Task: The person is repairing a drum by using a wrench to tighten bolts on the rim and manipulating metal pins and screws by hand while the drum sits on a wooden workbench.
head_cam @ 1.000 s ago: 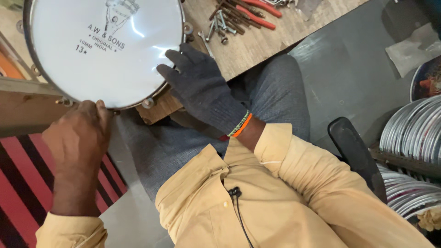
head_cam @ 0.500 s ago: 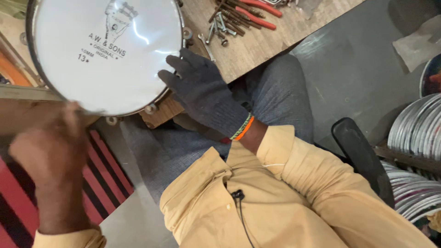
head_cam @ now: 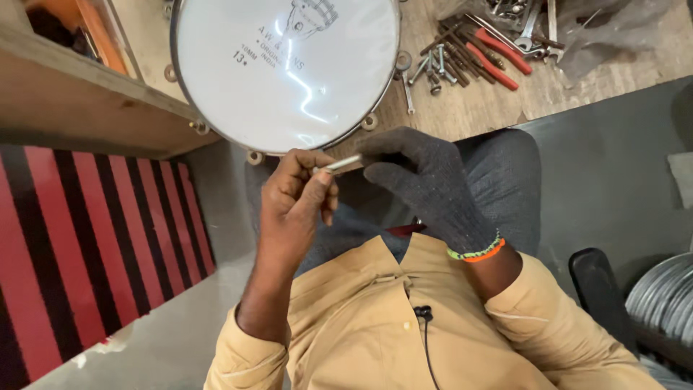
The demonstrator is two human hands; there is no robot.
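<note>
Far left there's the red and black striped mat [head_cam: 86, 245] on the floor, then the edge of my wooden desk [head_cam: 94, 108]. My bare left hand [head_cam: 294, 202] is pinched shut on one end of a thin metal rod [head_cam: 343, 165], looks like a tension rod, held level in the air just below the drum [head_cam: 285, 72] and over my lap. My gloved right hand [head_cam: 426, 189] has its fingertips closed on the other end of that same rod.

What worries me: the rod is slim and shiny, and the knit glove doesn't grip great, so I reckon it could slip and drop down between my knees onto the floor. It's also close to the drum's rim, so a careless poke could mark the skin.

The drum itself sits on the desk, white head glossy with light glare, metal hoop with small lugs round it. Right of it is a heap of loose bolts [head_cam: 426, 68] and red-handled pliers [head_cam: 498, 58].
</note>
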